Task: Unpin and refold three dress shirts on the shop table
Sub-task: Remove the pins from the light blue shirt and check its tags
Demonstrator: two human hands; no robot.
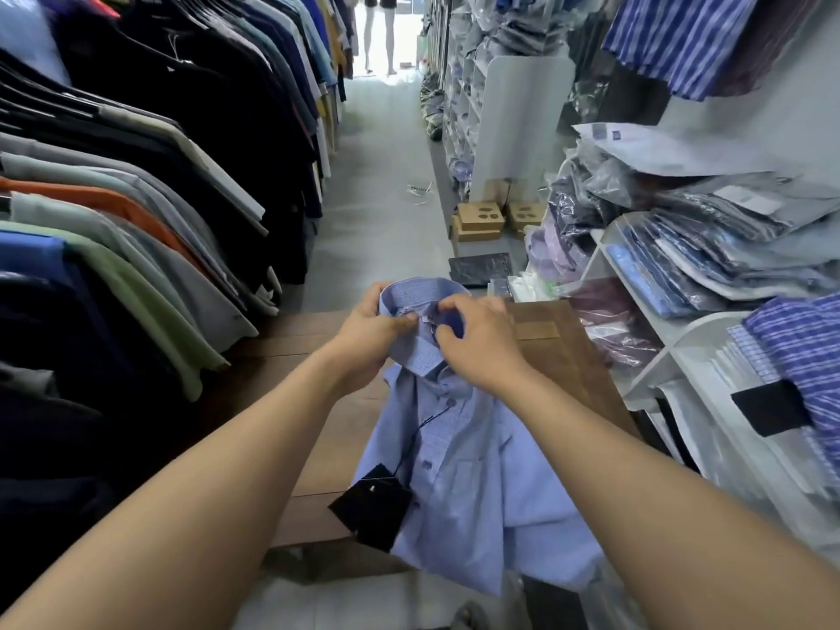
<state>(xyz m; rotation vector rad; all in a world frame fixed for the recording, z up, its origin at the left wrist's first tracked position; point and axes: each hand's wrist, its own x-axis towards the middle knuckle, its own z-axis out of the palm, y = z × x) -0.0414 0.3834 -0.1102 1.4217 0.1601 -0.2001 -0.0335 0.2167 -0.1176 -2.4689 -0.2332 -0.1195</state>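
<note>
Both hands, L (370, 341) & R (477, 338), pinch blue shirt (459, 475) collar; body hangs below over table (313, 452).

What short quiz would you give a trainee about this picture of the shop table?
1. True or false: the light blue dress shirt is sealed inside a plastic bag.
2. What hangs on a thin string at the shirt's front? A) a black square card tag; B) a white plastic hanger; C) a red ribbon.
3. Fill the gap: the left grip and the right grip both hold the shirt at its ____.

Key: 1 false, it is out of any bag and opened up; 2 A; 3 collar.
</note>
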